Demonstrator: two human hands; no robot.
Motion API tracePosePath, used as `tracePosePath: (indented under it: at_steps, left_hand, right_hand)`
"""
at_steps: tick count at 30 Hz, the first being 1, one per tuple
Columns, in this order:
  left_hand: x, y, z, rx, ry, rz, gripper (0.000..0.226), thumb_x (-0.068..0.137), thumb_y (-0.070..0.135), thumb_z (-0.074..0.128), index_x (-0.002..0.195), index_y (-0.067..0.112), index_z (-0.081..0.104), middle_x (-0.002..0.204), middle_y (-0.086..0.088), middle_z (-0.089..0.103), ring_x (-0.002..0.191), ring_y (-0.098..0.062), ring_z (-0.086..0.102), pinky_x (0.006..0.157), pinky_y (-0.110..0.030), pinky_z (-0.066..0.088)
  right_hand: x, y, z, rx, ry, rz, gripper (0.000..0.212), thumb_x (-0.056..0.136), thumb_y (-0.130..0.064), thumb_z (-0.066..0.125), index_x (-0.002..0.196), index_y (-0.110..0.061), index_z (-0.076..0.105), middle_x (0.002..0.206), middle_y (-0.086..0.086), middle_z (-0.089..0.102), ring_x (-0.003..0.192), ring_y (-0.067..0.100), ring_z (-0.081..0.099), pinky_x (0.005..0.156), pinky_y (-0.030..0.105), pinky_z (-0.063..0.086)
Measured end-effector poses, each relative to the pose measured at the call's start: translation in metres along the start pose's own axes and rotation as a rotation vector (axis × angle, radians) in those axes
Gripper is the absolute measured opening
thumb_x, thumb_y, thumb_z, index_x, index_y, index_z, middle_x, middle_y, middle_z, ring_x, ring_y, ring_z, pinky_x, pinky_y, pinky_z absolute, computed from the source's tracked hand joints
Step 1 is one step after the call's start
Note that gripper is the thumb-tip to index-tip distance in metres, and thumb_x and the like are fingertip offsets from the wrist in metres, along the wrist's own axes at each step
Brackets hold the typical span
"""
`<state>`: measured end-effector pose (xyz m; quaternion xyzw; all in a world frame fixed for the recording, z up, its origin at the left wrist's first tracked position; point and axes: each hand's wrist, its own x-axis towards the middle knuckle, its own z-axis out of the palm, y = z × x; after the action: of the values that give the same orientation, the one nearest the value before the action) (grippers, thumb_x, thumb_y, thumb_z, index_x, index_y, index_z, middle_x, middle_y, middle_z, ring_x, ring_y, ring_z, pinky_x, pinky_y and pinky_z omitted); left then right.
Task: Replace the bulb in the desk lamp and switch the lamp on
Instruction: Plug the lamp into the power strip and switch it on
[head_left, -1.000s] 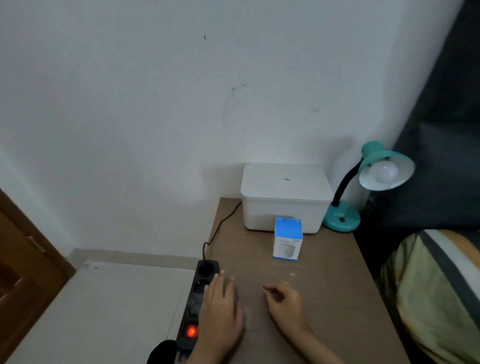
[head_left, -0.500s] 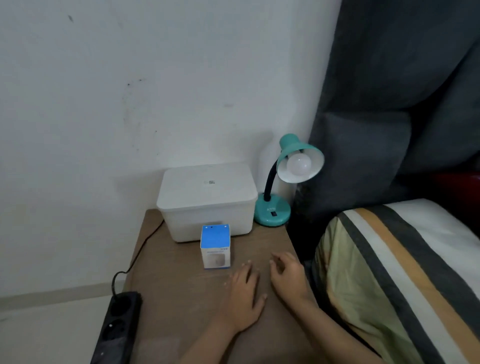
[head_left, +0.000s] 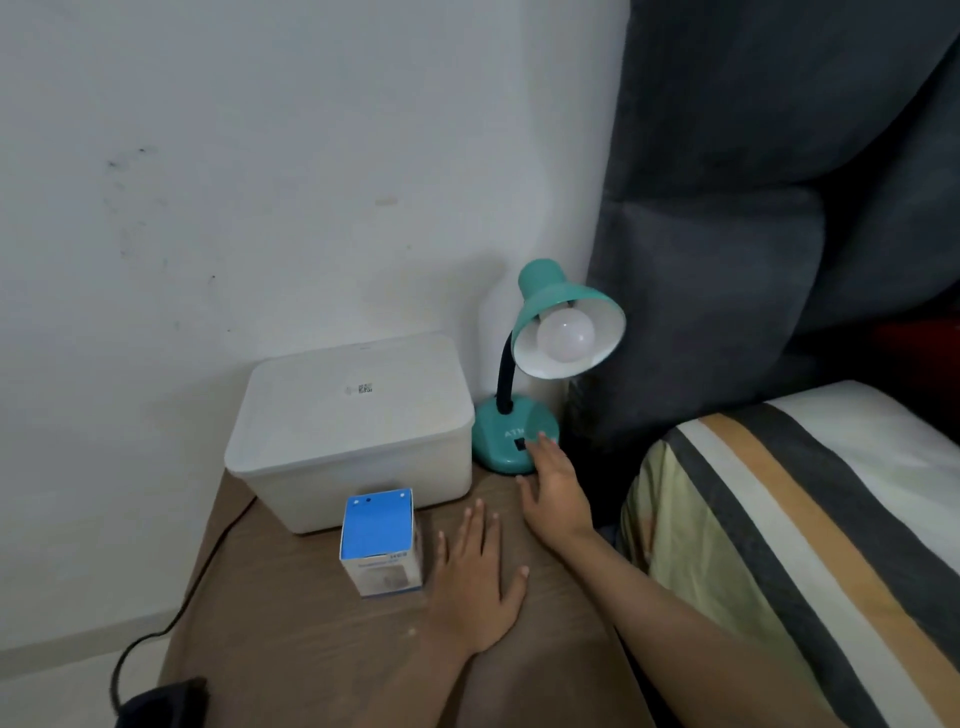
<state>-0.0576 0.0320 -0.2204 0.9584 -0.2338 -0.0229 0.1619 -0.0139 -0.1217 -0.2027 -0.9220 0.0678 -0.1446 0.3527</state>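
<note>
Wooden table (head_left: 322, 649) against white wall (head_left: 260, 156), left hand (head_left: 475, 582) flat, right hand (head_left: 556, 488) open touching lamp base (head_left: 498, 436)

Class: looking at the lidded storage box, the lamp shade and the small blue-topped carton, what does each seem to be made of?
Storage box: probably plastic, milky white, matte, with rounded moulded edges.
Lamp shade: smooth teal outside, glossy white inside; painted metal or plastic, cannot tell which.
Carton: printed cardboard, with sharp folded edges and a flat blue top.

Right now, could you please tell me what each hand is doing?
Left hand: open, flat on the bedside table, holding nothing.
Right hand: open, fingers reaching the desk lamp base.
</note>
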Motion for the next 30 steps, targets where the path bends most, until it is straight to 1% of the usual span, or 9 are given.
tracePosePath:
  at_steps: [2, 9, 19, 20, 22, 23, 24, 26, 30]
  left_hand:
    - [0.002, -0.001, 0.002, 0.000, 0.015, -0.006, 0.075, 0.083, 0.058, 0.024, 0.146, 0.020, 0.011, 0.157, 0.000, -0.002, 0.144, -0.015, -0.005, 0.113, -0.041, -0.001]
    - [0.004, -0.003, 0.006, -0.017, 0.050, -0.016, 0.075, 0.080, 0.058, 0.030, 0.145, 0.022, 0.018, 0.157, 0.001, 0.005, 0.144, -0.014, 0.002, 0.114, -0.042, 0.003]
    - [0.005, -0.001, 0.009, -0.020, 0.064, -0.022, 0.073, 0.080, 0.058, 0.034, 0.143, 0.025, 0.020, 0.157, 0.003, 0.007, 0.143, -0.014, 0.007, 0.114, -0.041, 0.007]
    - [0.005, 0.000, 0.008, -0.002, 0.055, -0.032, 0.073, 0.079, 0.058, 0.035, 0.142, 0.024, 0.025, 0.156, 0.002, 0.010, 0.143, -0.016, 0.012, 0.114, -0.042, 0.011]
    - [0.006, 0.001, 0.006, 0.067, 0.018, -0.054, 0.070, 0.074, 0.058, 0.041, 0.134, 0.021, 0.043, 0.150, -0.003, 0.033, 0.135, -0.020, 0.036, 0.108, -0.047, 0.029]
    - [0.006, 0.001, 0.007, 0.100, 0.011, -0.061, 0.069, 0.071, 0.058, 0.044, 0.127, 0.021, 0.051, 0.143, -0.004, 0.044, 0.128, -0.020, 0.047, 0.101, -0.048, 0.037]
    - [0.006, 0.001, 0.008, 0.120, 0.025, -0.061, 0.068, 0.069, 0.059, 0.045, 0.124, 0.020, 0.055, 0.139, -0.005, 0.050, 0.123, -0.020, 0.052, 0.097, -0.048, 0.042]
    - [0.006, 0.001, 0.009, 0.130, 0.049, -0.052, 0.068, 0.069, 0.061, 0.046, 0.123, 0.021, 0.055, 0.138, -0.004, 0.051, 0.122, -0.019, 0.052, 0.096, -0.048, 0.044]
    - [0.007, 0.001, 0.009, 0.146, 0.069, -0.076, 0.069, 0.069, 0.062, 0.045, 0.125, 0.023, 0.053, 0.139, -0.002, 0.050, 0.124, -0.018, 0.051, 0.097, -0.044, 0.043]
  right_hand:
    - [0.010, 0.002, 0.007, 0.023, 0.002, -0.010, 0.051, 0.090, -0.012, 0.055, 0.139, -0.009, 0.040, 0.152, 0.013, 0.032, 0.145, 0.026, 0.020, 0.115, 0.026, 0.012]
    - [0.015, 0.009, 0.026, 0.072, 0.069, 0.022, 0.042, 0.090, -0.005, 0.055, 0.131, 0.000, 0.049, 0.144, 0.018, 0.044, 0.141, 0.031, 0.029, 0.115, 0.030, 0.017]
    - [0.017, 0.011, 0.026, 0.042, 0.067, 0.023, 0.040, 0.091, -0.006, 0.054, 0.130, 0.000, 0.049, 0.144, 0.016, 0.044, 0.140, 0.030, 0.030, 0.114, 0.025, 0.013]
    - [0.016, 0.011, 0.027, 0.043, 0.070, 0.026, 0.040, 0.091, -0.007, 0.053, 0.130, -0.001, 0.049, 0.143, 0.015, 0.044, 0.140, 0.030, 0.030, 0.115, 0.027, 0.015]
    - [0.014, 0.013, 0.030, 0.031, 0.095, 0.021, 0.038, 0.090, -0.008, 0.054, 0.128, 0.000, 0.052, 0.141, 0.015, 0.047, 0.138, 0.031, 0.034, 0.116, 0.034, 0.024]
    - [0.014, 0.014, 0.031, 0.025, 0.105, 0.020, 0.037, 0.090, -0.008, 0.054, 0.126, 0.000, 0.053, 0.140, 0.016, 0.049, 0.137, 0.032, 0.036, 0.114, 0.034, 0.025]
    - [0.013, 0.014, 0.031, 0.025, 0.107, 0.025, 0.036, 0.090, -0.008, 0.054, 0.125, 0.000, 0.054, 0.139, 0.016, 0.049, 0.137, 0.032, 0.036, 0.112, 0.031, 0.024]
    - [0.014, 0.013, 0.029, 0.030, 0.102, 0.032, 0.035, 0.090, -0.008, 0.053, 0.124, 0.000, 0.055, 0.139, 0.015, 0.050, 0.138, 0.031, 0.035, 0.109, 0.025, 0.020]
    - [0.014, 0.010, 0.025, 0.036, 0.093, 0.025, 0.036, 0.090, -0.008, 0.053, 0.125, -0.001, 0.053, 0.139, 0.015, 0.049, 0.138, 0.030, 0.034, 0.110, 0.025, 0.020]
